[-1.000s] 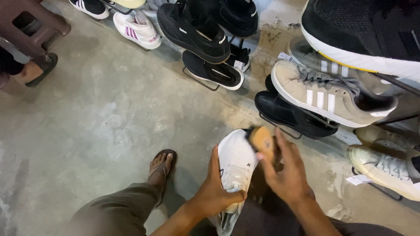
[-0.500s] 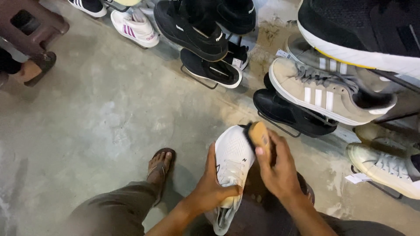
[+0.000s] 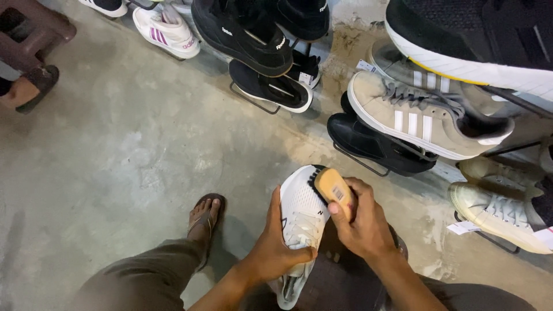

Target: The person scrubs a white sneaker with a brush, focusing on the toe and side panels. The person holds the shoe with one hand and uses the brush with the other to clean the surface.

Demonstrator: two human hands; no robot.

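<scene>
Brush (image 3: 333,189) drawn back along toe; right hand (image 3: 360,226) clamps it, left hand (image 3: 275,246) clasps white sneaker (image 3: 300,214).

Open concrete floor (image 3: 132,150) lies left and ahead-left of the hands; passage is free there except for the sandalled foot (image 3: 204,222) near the left knee. Ahead and to the right, passage is blocked: tan striped sneaker (image 3: 426,118) on a wire rack, black shoe (image 3: 374,147) below it, pale sneakers (image 3: 501,210) at the right edge. Brown stool (image 3: 31,31) stands at far left, well apart.
</scene>
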